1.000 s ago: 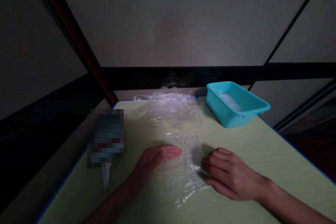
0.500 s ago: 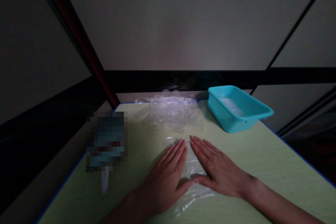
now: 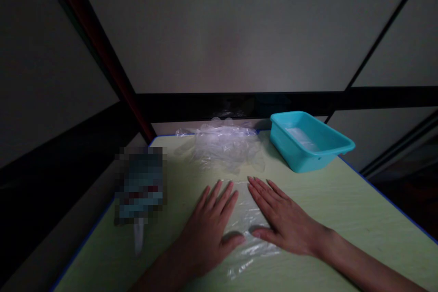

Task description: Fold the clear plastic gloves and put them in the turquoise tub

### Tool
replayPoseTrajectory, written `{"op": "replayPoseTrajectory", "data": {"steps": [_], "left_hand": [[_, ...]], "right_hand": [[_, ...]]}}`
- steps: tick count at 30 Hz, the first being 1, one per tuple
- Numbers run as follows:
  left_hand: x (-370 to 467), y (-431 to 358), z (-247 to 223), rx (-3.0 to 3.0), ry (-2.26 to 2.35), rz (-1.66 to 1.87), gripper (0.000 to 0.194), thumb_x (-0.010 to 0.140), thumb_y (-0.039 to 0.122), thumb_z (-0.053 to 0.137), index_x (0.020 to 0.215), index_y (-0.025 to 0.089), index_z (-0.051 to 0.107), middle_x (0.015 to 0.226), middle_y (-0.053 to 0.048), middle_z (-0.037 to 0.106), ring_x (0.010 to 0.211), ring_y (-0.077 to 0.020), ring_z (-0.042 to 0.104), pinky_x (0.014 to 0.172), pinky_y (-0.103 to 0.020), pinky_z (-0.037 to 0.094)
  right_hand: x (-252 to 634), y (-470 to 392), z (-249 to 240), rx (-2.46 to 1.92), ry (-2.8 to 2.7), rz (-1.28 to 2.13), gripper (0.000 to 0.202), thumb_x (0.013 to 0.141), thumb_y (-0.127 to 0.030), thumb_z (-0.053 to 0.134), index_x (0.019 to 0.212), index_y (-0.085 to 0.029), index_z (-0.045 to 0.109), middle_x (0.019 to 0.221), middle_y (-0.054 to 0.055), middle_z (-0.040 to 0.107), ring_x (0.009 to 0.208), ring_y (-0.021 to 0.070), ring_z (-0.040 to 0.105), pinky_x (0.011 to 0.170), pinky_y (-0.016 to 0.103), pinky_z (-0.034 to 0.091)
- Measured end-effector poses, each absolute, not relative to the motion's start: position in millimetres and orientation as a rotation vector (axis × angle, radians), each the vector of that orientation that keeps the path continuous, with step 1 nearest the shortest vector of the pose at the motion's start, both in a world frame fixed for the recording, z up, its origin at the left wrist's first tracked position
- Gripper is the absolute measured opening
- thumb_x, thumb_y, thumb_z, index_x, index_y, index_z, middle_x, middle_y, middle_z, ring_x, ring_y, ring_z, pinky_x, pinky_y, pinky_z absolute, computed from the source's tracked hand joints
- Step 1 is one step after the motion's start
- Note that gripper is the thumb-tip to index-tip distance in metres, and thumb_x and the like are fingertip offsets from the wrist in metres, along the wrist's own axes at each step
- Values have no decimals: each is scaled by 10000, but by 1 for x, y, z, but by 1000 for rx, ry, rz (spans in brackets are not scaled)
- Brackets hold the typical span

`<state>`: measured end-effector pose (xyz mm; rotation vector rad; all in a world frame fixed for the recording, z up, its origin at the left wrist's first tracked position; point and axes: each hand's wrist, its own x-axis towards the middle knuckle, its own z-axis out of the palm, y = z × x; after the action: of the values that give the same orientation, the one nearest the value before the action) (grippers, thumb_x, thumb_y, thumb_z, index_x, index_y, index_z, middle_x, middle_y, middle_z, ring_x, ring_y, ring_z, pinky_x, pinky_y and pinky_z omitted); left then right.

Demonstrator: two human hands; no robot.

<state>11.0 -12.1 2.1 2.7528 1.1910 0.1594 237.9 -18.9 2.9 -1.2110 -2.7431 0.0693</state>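
A thin clear plastic sheet, which looks like a disposable glove (image 3: 244,219), lies flat on the pale green table (image 3: 342,219). My left hand (image 3: 212,230) rests palm down over its left side, fingers spread. On the right side of the plastic lies my right hand (image 3: 285,226), flat, with its fingers stretched out close together and the thumb apart. Between the two hands the creased, shiny middle of the plastic shows. Parts of it are hidden under the palms. Beyond my fingertips sits a loose pile of clear plastic gloves (image 3: 226,146).
A turquoise plastic basin (image 3: 297,157) stands at the back right, with something whitish and flat inside. At the left edge lies a pixelated package (image 3: 142,187), a white strip (image 3: 138,237) sticking out toward me. A pale panelled wall (image 3: 222,32) rises behind the table.
My left hand has slid a little to the left, and its fingers have spread apart. The thumbs, touching before, are now separated. My right hand has hardly moved.
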Motion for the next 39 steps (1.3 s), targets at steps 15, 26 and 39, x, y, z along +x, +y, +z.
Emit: {"op": "replayPoseTrajectory", "data": {"steps": [15,26,39], "left_hand": [[-7,-11,5,2622,1139,299,650,865,397,422,1400,159,139,1465,-82,123,1335,-232,95,1074,-439,123],[-3,-19,12,1924,1025,721,438,915,416,289,1059,206,645,1091,-42,638,1016,-223,553,938,-358,366],[0,-12,8,1692,1019,699,545,891,514,281,926,147,682,901,-72,690,810,-209,605,780,-329,431]], "right_hand": [[242,-18,8,-1149,-2698,133,743,864,-556,332,1400,-93,109,1442,166,140,1327,276,96,1044,522,149],[260,-44,34,-818,-2869,190,264,853,-383,461,746,-163,559,769,56,553,746,200,483,713,371,379],[261,-48,45,-932,-2924,376,118,859,-193,447,801,-182,548,808,23,563,773,167,494,736,324,360]]}}
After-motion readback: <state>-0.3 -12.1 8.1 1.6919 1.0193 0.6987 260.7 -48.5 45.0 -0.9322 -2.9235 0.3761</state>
